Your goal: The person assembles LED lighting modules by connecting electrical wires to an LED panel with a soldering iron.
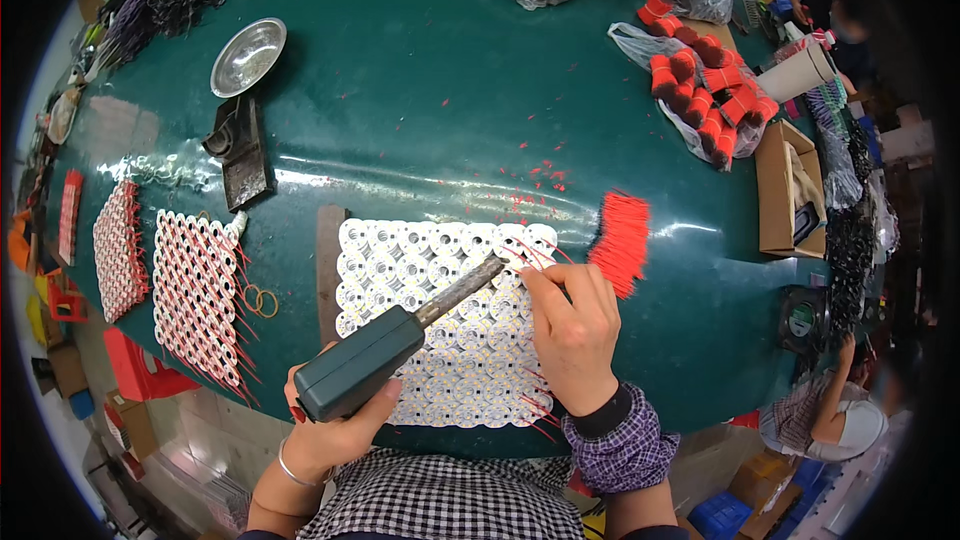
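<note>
green table (400, 150) spreads under everything, dotted with red scraps beyond the work, with a bowl (250, 55) and a black tray (250, 175) at its far left. the panel (425, 355), a white sheet of round boards, lies flat right before the person, a dark bar (328, 285) along its left edge. the left hand (335, 430) is wrapped round the handle of the iron (362, 362), whose metal shaft slants across the panel toward its upper right corner. there the right hand (575, 330) has thumb and forefinger pinched together, it seems on a thin red wire (535, 252); whether the iron's tip touches wire or board, i cannot tell. more wires stick out at the panel's lower right edge, and a red bundle (620, 245) lies just beside the right hand. joining a wire to a board looks like the step in hand, near the top of the right column. the move calls for a still wire end on its pad, the tip brought squarely to it, and fingers kept clear of hot metal.
</note>
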The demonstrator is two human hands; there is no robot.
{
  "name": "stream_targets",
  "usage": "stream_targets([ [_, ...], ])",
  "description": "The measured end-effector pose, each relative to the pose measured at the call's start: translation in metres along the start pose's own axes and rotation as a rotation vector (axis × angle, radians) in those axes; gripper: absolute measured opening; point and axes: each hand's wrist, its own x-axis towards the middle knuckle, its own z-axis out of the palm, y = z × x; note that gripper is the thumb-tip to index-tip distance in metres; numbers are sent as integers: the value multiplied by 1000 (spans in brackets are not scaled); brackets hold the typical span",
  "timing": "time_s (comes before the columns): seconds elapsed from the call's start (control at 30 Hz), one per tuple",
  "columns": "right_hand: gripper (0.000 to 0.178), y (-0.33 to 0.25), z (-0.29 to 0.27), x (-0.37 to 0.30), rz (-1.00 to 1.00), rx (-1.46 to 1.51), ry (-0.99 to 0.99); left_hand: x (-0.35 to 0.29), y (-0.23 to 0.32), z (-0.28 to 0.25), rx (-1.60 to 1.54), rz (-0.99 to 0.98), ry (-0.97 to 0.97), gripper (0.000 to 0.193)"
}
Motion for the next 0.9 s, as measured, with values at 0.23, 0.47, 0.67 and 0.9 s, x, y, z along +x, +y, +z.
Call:
stream_targets([
  [0.23, 13, 43, -31, -13, 216, -125, 97, -7, 10, 0, -262, -402, 110, 35],
  [0.47, 13, 66, -27, -19, 210, -212, 73, -8, 4, 4, -213, -279, 96, 36],
  [0.67, 12, 73, -22, -19, 135, -229, 78, -9, 9, 7, -248, -275, 110, 35],
  [0.9, 15, 75, -24, -20, 149, -220, 49, -13, 9, 5, -216, -260, 127, 33],
])
